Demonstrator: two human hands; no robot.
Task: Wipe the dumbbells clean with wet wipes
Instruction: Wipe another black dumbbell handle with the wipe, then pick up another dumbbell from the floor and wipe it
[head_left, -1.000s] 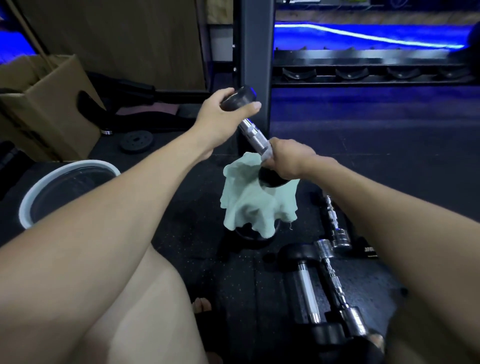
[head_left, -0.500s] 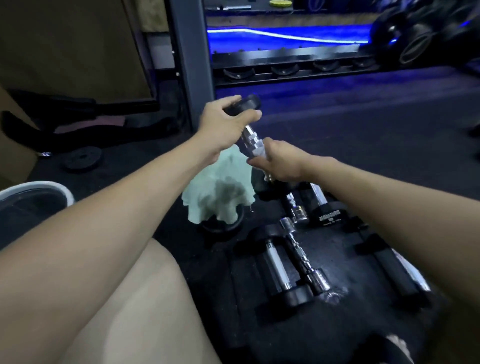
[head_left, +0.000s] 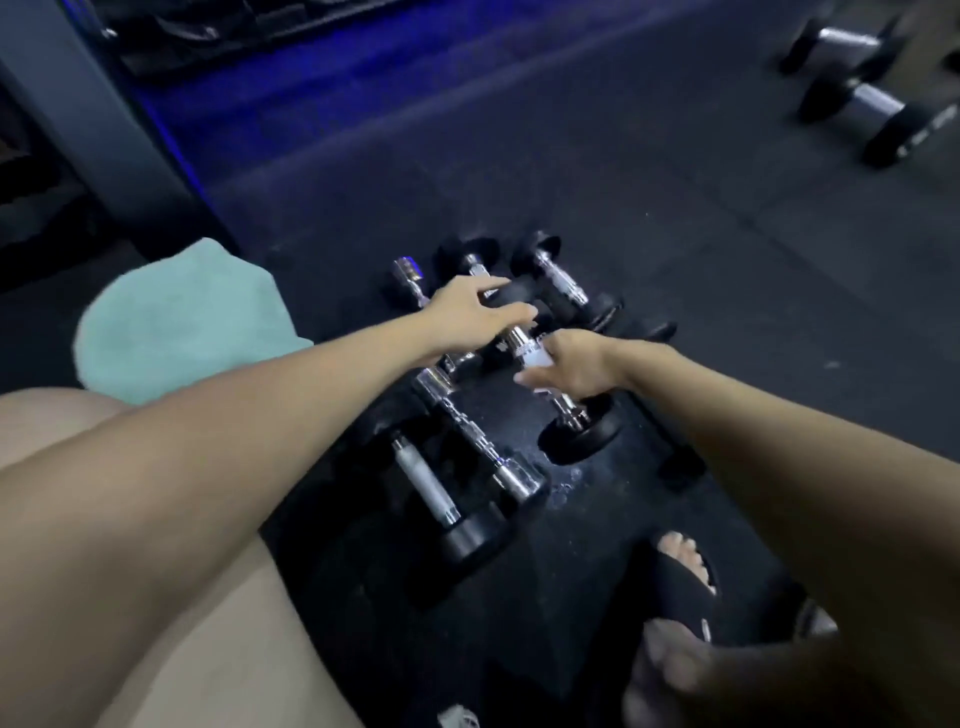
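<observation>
My left hand (head_left: 467, 317) grips the upper black head of a small dumbbell (head_left: 576, 431) with a chrome handle. That dumbbell slants down to the right, its lower black head close to the dark floor mat. My right hand (head_left: 571, 364) is closed around the chrome handle with a white wet wipe (head_left: 535, 358) pressed against it. Several more dumbbells (head_left: 431, 483) lie side by side on the mat below and behind my hands. A pale green towel (head_left: 182, 317) lies to the left, draped over something hidden.
My bare knee fills the lower left. My foot in a black sandal (head_left: 680, 566) rests at the lower right. Bigger dumbbells (head_left: 872, 109) lie on the floor at the far right. A grey rack post (head_left: 104, 109) rises at the upper left.
The dumbbell has come down from chest height toward the floor among the others, both hands still on it. The view has swung right and down; the bucket and cardboard box have left the picture.
</observation>
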